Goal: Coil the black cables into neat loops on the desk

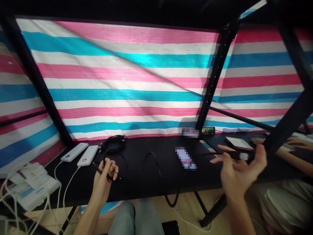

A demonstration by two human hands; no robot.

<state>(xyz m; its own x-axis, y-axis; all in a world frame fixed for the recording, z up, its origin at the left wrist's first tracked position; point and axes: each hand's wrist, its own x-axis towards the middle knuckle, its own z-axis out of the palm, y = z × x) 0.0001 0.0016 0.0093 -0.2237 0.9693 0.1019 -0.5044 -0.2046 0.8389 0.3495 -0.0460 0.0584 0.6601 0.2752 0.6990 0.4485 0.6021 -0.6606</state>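
My left hand [105,176] is shut on a thin black cable [149,163], which trails across the black tabletop [146,182]. Behind that hand, two white power banks [74,152] [87,155] lie side by side, near a coiled black cable [113,143]. My right hand [241,171] is raised over the table's right part, fingers spread and holding nothing. Its fingertips are just in front of a tablet [239,143] in a dark red case. A phone with a blurred screen [186,158] lies to the left of that hand.
A co-worker's hand [299,143] and forearm reach in at the far right. A white power strip [31,186] with tangled white cables sits at lower left. A phone [207,131] stands against a black metal shelf post [216,75]. A striped tarpaulin hangs behind.
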